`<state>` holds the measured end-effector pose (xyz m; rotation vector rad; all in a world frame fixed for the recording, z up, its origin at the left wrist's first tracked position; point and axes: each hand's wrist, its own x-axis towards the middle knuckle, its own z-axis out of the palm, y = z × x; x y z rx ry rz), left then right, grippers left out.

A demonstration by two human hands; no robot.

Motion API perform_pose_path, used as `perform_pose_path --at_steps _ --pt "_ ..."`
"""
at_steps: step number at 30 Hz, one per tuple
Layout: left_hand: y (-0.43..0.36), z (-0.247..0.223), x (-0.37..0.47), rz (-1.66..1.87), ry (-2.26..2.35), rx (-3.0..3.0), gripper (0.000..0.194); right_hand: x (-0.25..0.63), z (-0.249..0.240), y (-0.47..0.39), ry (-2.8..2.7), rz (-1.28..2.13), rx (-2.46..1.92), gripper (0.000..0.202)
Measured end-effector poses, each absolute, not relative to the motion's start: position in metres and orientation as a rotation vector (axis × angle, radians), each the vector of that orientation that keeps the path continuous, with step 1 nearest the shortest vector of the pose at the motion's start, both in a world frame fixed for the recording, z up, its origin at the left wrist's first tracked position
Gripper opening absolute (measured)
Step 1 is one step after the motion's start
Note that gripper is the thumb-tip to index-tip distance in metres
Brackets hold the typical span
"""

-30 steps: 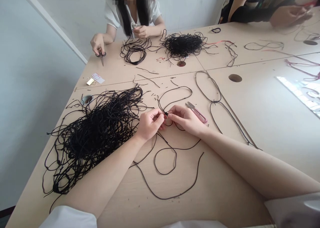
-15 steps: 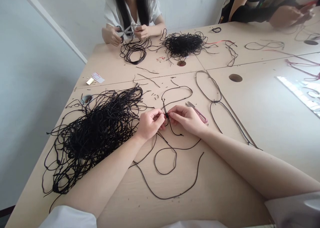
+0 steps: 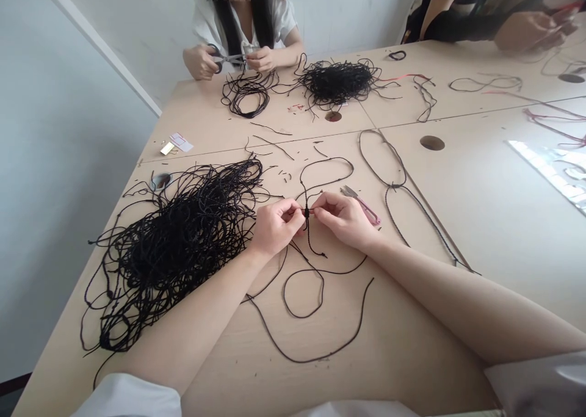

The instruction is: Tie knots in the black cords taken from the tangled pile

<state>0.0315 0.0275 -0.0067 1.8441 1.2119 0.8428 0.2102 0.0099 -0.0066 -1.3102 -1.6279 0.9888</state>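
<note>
At the middle of the table, my left hand [image 3: 278, 223] pinches a black cord just left of a small dark knot [image 3: 306, 212]. My right hand [image 3: 342, 217] pinches cord on the knot's other side. A cord loop [image 3: 327, 159] extends beyond the knot, and a short end with a tip knot hangs toward me. Long loose cord [image 3: 306, 362] curves over the table below my hands. Pink-handled thread snips [image 3: 366, 209] lie beside my right hand. Left of my left hand is a large tangled heap of black braided cords [image 3: 169, 246].
Across the table, a person's hand holds scissors [image 3: 224, 58] near coiled cords [image 3: 247, 96] and another black pile [image 3: 339, 81]. A figure-eight cord [image 3: 394, 186] lies to the right. Another person's hands [image 3: 526, 32] are at the upper right. Holes [image 3: 431, 143] pierce the table [image 3: 458, 191].
The knot between my hands has turned slightly, and my right hand's fingertips have moved a little away from it. The short cord end has swung left. Across the table, the scissors have tilted nearly level.
</note>
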Motion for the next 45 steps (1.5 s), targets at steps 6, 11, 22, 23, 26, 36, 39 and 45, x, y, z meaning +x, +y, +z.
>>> perform_pose_path --at_steps 6,11,22,23,26,36,39,45 --pt "0.0291 -0.0105 0.0309 0.905 1.152 1.712 0.015 0.2110 -0.0050 0.0098 -1.576 1.068 -1.301 0.013" --pt "0.0298 -0.0095 0.0309 0.870 1.073 1.577 0.017 0.2112 -0.0031 0.0104 -1.542 1.114 -1.302 0.015" --pt "0.0338 -0.0030 0.0296 0.757 0.947 1.601 0.021 0.2108 -0.0039 0.0105 -1.609 1.087 -1.229 0.013" --pt "0.0342 -0.0025 0.0293 0.751 0.920 1.583 0.021 0.2110 -0.0039 0.0103 -1.600 1.099 -1.223 0.013" --pt "0.0345 -0.0025 0.0293 0.765 0.912 1.571 0.020 0.2117 -0.0041 0.0094 -1.548 1.156 -1.230 0.015" --pt "0.0325 -0.0106 0.0307 0.838 0.957 1.705 0.019 0.2115 -0.0045 0.0107 -1.506 1.212 -1.225 0.026" --pt "0.0326 -0.0100 0.0316 0.865 0.933 1.657 0.018 0.2115 -0.0045 0.0113 -1.461 1.255 -1.216 0.027" --pt "0.0341 -0.0049 0.0310 0.805 1.004 1.366 0.027 0.2119 -0.0071 0.0131 -1.287 1.359 -1.102 0.033"
